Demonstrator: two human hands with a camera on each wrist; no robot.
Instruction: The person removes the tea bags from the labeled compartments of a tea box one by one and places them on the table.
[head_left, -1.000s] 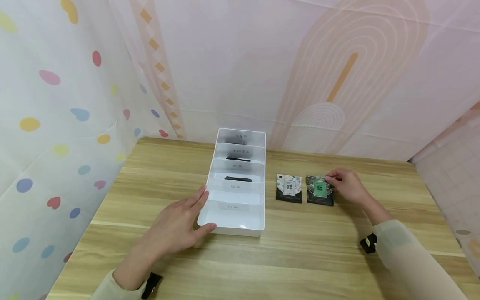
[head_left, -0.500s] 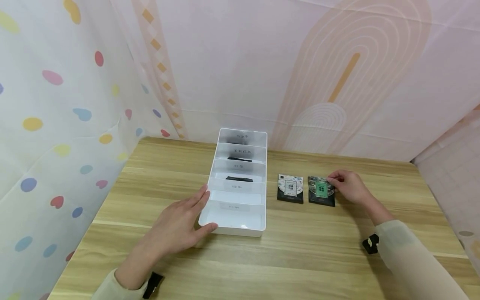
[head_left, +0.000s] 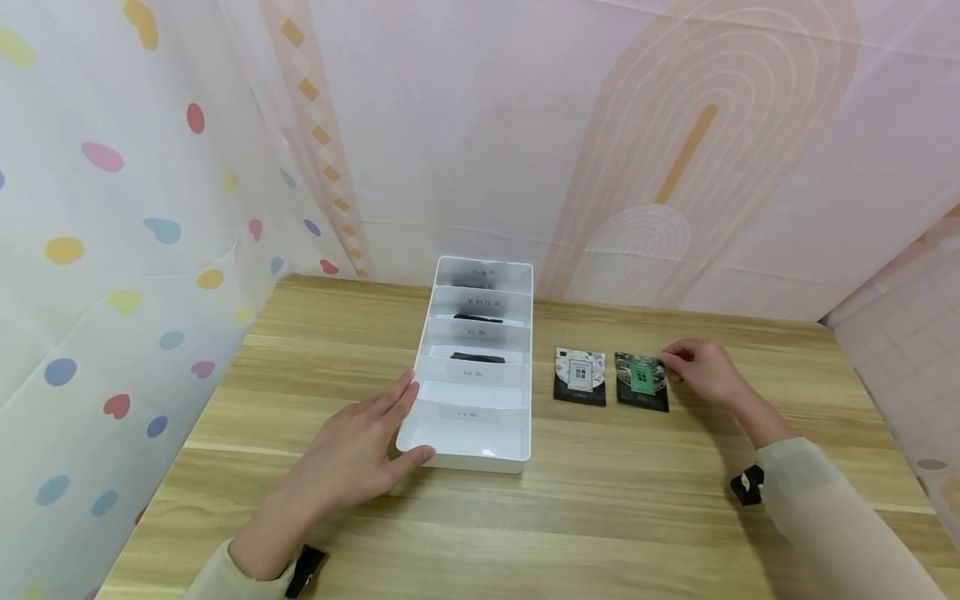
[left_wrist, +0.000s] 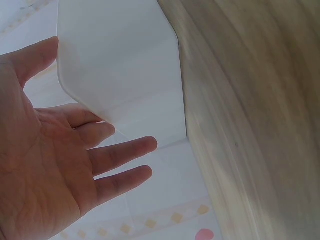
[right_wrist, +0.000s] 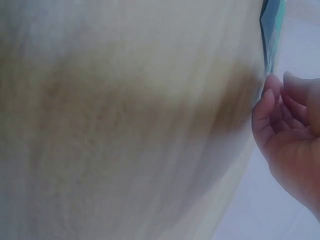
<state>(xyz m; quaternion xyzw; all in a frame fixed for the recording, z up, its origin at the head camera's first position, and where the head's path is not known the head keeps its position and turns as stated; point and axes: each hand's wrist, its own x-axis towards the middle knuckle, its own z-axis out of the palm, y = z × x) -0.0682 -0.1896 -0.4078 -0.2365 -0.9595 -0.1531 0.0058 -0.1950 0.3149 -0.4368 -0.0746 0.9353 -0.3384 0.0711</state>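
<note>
My left hand (head_left: 356, 450) rests against the near left corner of a white divided tray (head_left: 463, 462), its fingers along the left side and thumb at the front rim. In the left wrist view the fingers (left_wrist: 125, 155) are spread, some beside the tray wall (left_wrist: 120, 65). My right hand (head_left: 705, 372) is at the upper right corner of a tea sachet with a green label (head_left: 641, 382), which lies flat. In the right wrist view the thumb and bent fingers (right_wrist: 262, 117) stand slightly apart at the sachet's edge (right_wrist: 270, 35). A white-labelled tea sachet (head_left: 580, 379) lies to its left.
The tray has several labelled compartments in a row. Dark sachets (head_left: 477, 357) show in two of them. A patterned cloth (head_left: 480, 150) hangs behind the wooden table (head_left: 600, 517), and a spotted cloth (head_left: 150, 333) on the left.
My right hand has shifted slightly right, so its thumb covers less of the green-labelled sachet's corner. The left hand, tray and sachets hold their places.
</note>
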